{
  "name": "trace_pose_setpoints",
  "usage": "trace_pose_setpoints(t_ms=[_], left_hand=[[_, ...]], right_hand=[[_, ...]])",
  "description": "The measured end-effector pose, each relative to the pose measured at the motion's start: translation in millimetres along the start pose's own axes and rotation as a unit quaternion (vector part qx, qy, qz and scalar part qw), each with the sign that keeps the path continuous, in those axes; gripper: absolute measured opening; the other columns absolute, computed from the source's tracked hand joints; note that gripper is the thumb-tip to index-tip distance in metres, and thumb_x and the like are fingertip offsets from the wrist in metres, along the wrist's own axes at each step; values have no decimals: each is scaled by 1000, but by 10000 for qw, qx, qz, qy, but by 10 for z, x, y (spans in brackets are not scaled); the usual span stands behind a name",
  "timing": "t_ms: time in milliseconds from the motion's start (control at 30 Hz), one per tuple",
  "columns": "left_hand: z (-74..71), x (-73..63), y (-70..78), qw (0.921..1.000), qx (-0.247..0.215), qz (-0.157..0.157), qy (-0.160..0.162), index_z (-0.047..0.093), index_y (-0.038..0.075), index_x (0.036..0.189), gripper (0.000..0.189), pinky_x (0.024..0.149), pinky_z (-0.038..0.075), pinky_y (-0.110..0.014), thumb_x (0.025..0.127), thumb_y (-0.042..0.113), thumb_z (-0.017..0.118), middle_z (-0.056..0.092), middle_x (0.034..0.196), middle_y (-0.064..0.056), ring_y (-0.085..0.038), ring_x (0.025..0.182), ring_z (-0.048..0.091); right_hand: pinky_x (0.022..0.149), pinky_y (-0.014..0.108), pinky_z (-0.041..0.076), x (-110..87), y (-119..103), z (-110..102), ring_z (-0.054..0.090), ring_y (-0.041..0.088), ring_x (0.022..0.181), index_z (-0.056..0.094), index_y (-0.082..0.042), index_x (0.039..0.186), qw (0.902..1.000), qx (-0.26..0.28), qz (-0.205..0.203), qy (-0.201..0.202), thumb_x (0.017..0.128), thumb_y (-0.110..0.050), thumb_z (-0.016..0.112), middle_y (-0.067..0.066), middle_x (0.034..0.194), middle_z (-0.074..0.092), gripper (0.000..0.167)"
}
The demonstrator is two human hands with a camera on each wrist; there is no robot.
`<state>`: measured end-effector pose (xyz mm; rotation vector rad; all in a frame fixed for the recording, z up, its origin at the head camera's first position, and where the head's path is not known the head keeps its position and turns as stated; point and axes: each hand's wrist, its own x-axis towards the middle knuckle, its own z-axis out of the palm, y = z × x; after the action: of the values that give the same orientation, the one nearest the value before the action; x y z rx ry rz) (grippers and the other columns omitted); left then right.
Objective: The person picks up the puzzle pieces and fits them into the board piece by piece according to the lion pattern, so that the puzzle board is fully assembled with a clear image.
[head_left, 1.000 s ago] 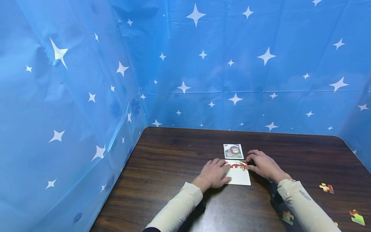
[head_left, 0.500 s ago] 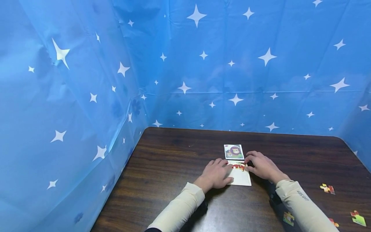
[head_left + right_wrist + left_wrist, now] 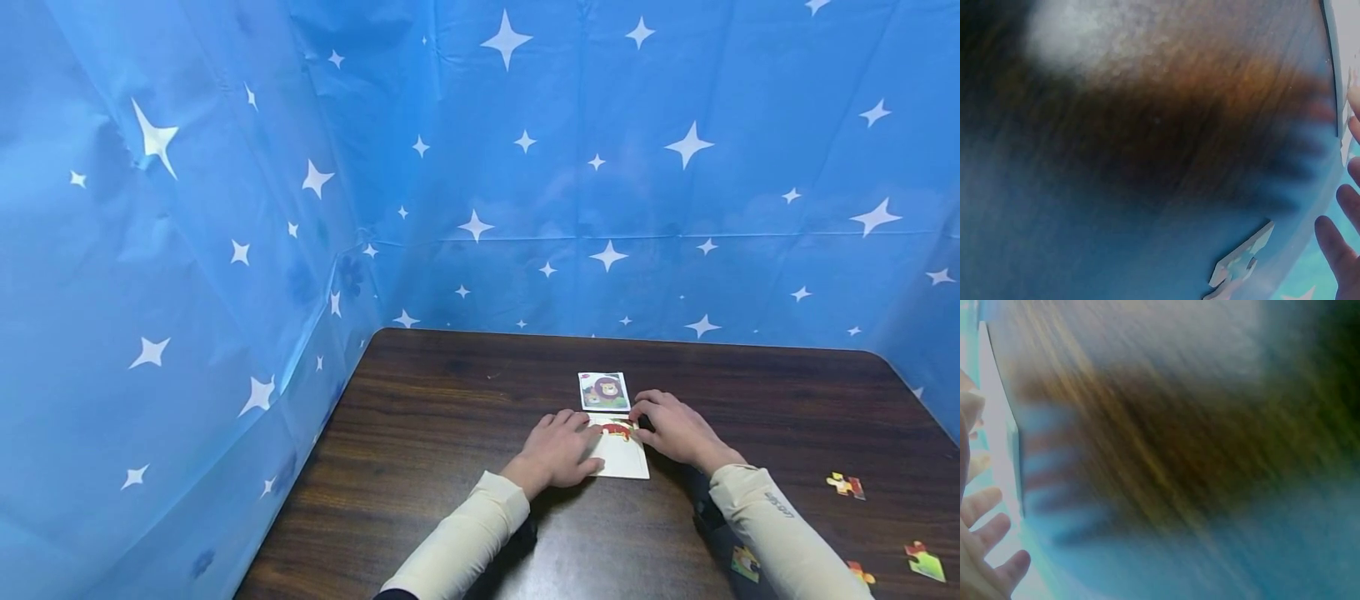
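A white puzzle board lies on the dark table, with red and orange jigsaw pieces along its upper part. My left hand rests across the board's left side, fingers extended and thumb near its lower left. At the upper right corner, thumb and forefinger of my right hand pinch a puzzle piece, mostly covered by the fingers. In the left wrist view the hand shows at the left margin beside the board's edge. The right wrist view catches only some fingers at its right margin.
A picture card with a lion lies just beyond the board. Loose jigsaw pieces lie to the right, one beyond the right forearm, others nearer, and one beside the sleeve. A blue starry curtain surrounds the table.
My right hand has shifted slightly left, bringing its piece against the red piece, so the gap between them has closed. The left hand has edged slightly to the right.
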<state>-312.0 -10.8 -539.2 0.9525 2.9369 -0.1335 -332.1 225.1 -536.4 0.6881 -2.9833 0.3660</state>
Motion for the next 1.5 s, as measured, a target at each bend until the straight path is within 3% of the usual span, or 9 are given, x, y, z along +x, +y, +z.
trace_pose_setpoints(t_ms=[367,800,1200,1500], left_hand=[[-89,106,131,9996,144,255,-42,40,37,155,59,114,41,-40,101,62,44,42,159,8,-17,145,40],[-37,178,228,9981,395,463,134,45,35,151,59,111,41,-38,99,64,47,45,155,12,-14,141,42],[-24,219,248,9982,343,497,-33,44,35,152,60,116,38,-40,100,65,44,44,157,15,-13,144,42],[-54,186,268,9986,115,515,14,43,32,154,60,110,42,-38,101,61,46,44,158,11,-15,142,44]], right_hand=[[98,58,49,-8,-2,6,58,40,122,74,-15,107,10000,48,-16,14,93,-22,74,20,133,61,16],[98,58,49,-86,40,-36,58,41,122,73,-14,105,9996,230,40,133,93,-18,73,21,133,61,13],[96,61,48,-445,337,-211,57,45,123,74,-15,107,9988,195,345,280,96,-19,69,24,134,59,13],[96,62,47,-769,481,-196,57,45,120,74,-15,109,9978,83,645,126,95,-18,70,23,131,61,15]])
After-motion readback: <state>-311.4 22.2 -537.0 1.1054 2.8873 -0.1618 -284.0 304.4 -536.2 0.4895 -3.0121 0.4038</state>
